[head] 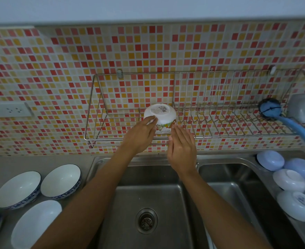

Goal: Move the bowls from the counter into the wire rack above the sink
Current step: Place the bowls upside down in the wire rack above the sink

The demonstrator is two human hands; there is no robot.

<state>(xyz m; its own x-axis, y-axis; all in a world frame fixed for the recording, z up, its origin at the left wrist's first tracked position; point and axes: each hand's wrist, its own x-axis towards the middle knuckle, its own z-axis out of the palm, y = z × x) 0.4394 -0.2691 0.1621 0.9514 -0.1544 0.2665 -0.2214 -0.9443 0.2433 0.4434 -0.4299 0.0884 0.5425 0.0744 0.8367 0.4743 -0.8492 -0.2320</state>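
Note:
A white bowl with a cartoon print [160, 115] sits upside down in the left half of the wire rack [112, 135] on the tiled wall. My left hand [140, 135] rests its fingertips on the bowl's upturned base and side. My right hand [182, 150] is flat with fingers straight, its tips touching the bowl's lower right rim. Several blue-rimmed white bowls [17, 189] stand upright on the counter at the left. Several pale blue and white bowls [290, 180] lie upside down on the right of the sink.
A double steel sink [148, 203] lies below the rack. A blue-handled brush [290, 123] and a grey container [304, 108] occupy the rack's right end. The rack's plate slots [220, 112] fill its middle. A wall socket [9, 110] is at the left.

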